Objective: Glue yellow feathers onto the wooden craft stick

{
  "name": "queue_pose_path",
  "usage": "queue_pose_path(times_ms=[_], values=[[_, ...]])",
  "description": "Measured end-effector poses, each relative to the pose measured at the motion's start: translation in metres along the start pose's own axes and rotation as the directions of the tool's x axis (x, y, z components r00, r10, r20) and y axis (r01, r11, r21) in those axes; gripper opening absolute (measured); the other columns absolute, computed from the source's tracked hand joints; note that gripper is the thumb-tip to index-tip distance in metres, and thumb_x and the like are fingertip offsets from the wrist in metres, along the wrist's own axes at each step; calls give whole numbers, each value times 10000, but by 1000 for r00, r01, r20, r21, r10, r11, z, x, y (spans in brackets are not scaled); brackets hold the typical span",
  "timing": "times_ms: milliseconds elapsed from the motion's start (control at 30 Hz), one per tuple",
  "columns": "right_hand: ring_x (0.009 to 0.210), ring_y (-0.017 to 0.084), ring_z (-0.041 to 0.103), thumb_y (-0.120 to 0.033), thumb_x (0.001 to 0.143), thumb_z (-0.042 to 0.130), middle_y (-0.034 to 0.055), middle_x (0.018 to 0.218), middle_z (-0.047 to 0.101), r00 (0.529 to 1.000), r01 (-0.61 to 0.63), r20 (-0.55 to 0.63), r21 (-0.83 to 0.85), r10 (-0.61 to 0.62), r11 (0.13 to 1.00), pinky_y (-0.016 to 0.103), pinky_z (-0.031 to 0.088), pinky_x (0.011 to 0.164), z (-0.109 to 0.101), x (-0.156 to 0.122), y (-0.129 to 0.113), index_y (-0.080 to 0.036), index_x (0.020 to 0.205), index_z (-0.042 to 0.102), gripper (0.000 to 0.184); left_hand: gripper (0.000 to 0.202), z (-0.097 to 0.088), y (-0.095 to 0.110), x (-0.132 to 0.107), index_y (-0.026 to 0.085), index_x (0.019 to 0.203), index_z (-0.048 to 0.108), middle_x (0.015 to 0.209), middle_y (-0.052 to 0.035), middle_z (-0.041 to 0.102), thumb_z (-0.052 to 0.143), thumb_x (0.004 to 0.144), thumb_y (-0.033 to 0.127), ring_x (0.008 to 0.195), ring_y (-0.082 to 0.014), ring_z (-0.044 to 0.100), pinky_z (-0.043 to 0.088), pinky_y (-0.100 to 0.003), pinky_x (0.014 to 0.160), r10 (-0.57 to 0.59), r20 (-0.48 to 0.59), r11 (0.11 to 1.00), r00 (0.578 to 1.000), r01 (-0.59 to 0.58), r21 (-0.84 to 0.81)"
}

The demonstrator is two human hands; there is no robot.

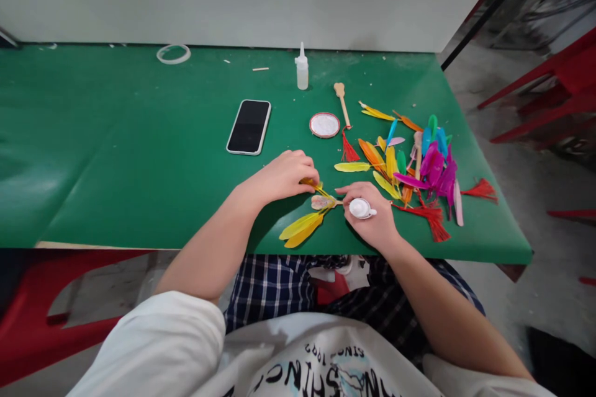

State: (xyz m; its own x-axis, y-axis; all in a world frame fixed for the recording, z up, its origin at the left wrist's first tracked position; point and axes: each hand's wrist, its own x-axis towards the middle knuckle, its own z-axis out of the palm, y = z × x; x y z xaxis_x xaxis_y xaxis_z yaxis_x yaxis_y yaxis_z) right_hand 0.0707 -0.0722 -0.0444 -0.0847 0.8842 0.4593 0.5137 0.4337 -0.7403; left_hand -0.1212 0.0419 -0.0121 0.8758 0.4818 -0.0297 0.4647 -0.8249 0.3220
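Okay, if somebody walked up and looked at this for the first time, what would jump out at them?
Probably the heap of bright feathers at the right of the green table. Next, the two hands at the near edge: the left hand pinches yellow feathers, the right hand holds a small white cap. A black phone lies further back.

A black phone (248, 126), glue bottle (302, 67), clear tape ring (173, 53) and round white lid (325, 124) lie on the green table (116, 155)

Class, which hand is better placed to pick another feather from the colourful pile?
Right. The right hand lies beside the colourful feather pile; the left hand pinches yellow feathers, farther away.
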Motion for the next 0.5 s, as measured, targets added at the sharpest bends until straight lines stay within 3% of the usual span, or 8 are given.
queue_pose_path(times_ms=[133,233,400,500], values=[[896,207,549,-70,665,546,32,880,665,992,50,115,-62,-43,997,386,472,794,0,-1,0,-225,766,524,186,169,2,-5,-1,247,870,653,913,-20,583,597,775,375,909,-184,486,314,-286,761,-10,-49,999,999,8,-34],[894,204,543,-62,659,531,38,901,663,980,141,159,-113,-122,984,382,480,783,1,-1,1,-220,797,526,209,225,1,-15,-5,217,916,635,892,-34,589,553,795,389,866,-180,511,346,-278,736,-150,-132,988,980,144,-52],[923,208,534,-61,673,524,42,949,658,958,236,201,-140,-206,962,389,476,815,4,-2,4,-216,854,527,238,248,-8,-20,-11,217,927,606,763,-16,627,409,867,356,650,-148,547,352,-252,575,-488,-196,873,851,477,-104],[953,218,529,-74,682,526,32,998,652,943,264,249,-159,-220,951,407,461,844,6,-4,5,-221,847,525,221,251,-11,-16,-11,234,930,593,654,17,629,376,875,348,552,-132,556,361,-245,536,-588,-142,807,796,564,-178]])
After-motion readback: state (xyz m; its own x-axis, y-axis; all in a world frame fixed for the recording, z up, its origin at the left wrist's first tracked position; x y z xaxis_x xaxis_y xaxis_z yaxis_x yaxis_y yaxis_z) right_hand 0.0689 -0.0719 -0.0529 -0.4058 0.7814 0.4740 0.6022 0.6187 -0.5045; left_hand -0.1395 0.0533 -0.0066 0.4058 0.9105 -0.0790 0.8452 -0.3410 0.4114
